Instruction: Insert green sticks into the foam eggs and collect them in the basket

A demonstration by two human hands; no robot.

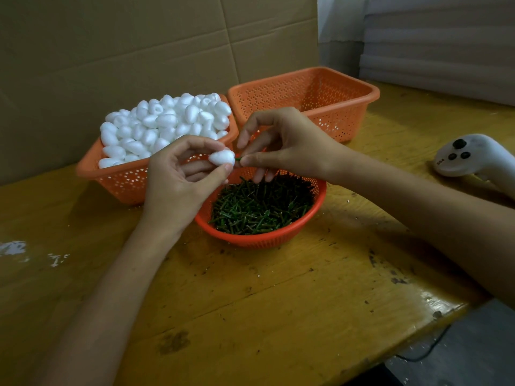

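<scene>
My left hand [178, 176] pinches a white foam egg [222, 157] between thumb and fingers, above the round orange bowl [312, 213] of green sticks [259, 207]. My right hand [289, 143] holds a green stick [237, 159] by its end, and the stick's tip touches the egg's right side. A rectangular orange basket [117, 179] piled with foam eggs [167, 121] stands behind at the left. A second orange basket [348, 107] stands at the back right; what shows of its inside is bare.
The baskets stand on a worn yellow wooden table [250, 302], whose front right edge drops off. A white handheld controller [471, 156] lies at the right. Cardboard sheets [139, 37] form a wall behind the baskets. White foam crumbs [14, 247] lie at the left.
</scene>
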